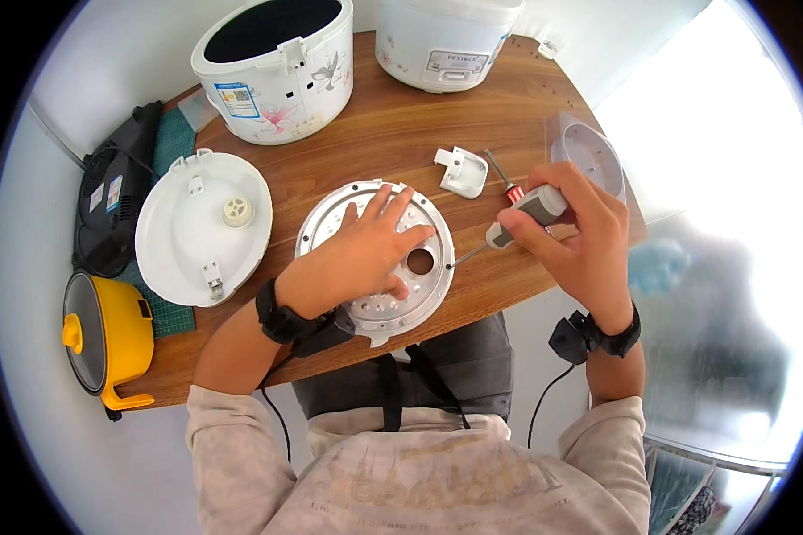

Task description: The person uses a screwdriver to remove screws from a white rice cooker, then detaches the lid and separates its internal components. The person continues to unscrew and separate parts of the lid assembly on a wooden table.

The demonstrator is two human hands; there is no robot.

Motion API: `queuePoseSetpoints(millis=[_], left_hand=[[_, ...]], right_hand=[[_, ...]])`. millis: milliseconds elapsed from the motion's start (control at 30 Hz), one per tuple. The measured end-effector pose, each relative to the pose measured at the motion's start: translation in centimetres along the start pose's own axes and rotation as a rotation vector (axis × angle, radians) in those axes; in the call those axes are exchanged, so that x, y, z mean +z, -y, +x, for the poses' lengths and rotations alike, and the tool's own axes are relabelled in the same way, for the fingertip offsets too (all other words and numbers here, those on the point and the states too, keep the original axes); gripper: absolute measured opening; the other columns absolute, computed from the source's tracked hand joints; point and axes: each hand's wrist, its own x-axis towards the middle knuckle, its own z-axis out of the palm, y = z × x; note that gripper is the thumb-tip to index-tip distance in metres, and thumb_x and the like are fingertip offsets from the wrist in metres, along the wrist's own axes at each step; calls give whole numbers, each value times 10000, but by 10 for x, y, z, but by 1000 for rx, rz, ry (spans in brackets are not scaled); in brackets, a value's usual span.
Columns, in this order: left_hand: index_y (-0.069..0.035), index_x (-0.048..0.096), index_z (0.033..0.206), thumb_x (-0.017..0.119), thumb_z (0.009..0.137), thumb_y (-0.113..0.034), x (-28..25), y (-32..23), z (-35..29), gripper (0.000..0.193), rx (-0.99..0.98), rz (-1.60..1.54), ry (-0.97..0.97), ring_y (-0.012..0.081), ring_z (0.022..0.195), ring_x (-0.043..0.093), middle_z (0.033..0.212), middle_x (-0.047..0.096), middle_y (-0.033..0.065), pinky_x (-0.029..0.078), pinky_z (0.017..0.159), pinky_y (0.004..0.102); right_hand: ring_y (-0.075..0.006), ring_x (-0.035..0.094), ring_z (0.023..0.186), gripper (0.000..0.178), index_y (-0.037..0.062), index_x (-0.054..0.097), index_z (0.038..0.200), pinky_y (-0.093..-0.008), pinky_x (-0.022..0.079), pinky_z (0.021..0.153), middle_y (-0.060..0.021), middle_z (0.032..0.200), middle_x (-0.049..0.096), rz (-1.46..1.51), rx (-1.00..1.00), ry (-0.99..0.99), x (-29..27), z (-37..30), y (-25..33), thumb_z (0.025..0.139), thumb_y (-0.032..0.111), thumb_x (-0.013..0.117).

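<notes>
A round silver metal lid plate point(431, 303) lies near the table's front edge, with a hole right of its middle. My left hand point(366, 245) rests on it, fingers spread over the metal. In my right hand point(584, 236) is a grey-handled screwdriver point(540, 208), gripped from above. Its thin shaft slants down left, and the tip meets a dark screw hole at the plate's right rim. Just behind that hand lies a second screwdriver point(500, 171) with a red and clear handle, partly hidden. A small white plastic latch piece point(462, 172) sits beyond the plate.
A white domed lid point(174, 232) lies upturned at left. Behind stand a flowered white rice cooker body point(281, 98) and another white cooker point(446, 45). A yellow pot point(125, 330) and a black appliance point(111, 196) occupy the left edge; a clear plastic container point(589, 156) is at right.
</notes>
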Motion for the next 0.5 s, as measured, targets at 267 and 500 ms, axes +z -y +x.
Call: queuePoseSetpoints(millis=[267, 500], left_hand=[[-187, 492, 1451, 930, 671, -285, 3, 0, -1, 900, -7, -13, -5, 529, 1521, 183, 1624, 238, 295, 335, 1132, 689], [-255, 531, 1422, 913, 697, -269, -3, -3, -2, 820, -18, -30, 15, 527, 1523, 181, 1639, 212, 292, 318, 1144, 688]], right_hand=[[-137, 650, 670, 343, 69, 626, 1153, -276, 535, 642, -53, 849, 680, 73, 83, 209, -20, -4, 10, 904, 229, 799], [-183, 683, 977, 373, 41, 534, 1289, -293, 560, 771, -90, 1127, 683, 326, 88, 82, -39, -26, -2, 984, 180, 698]])
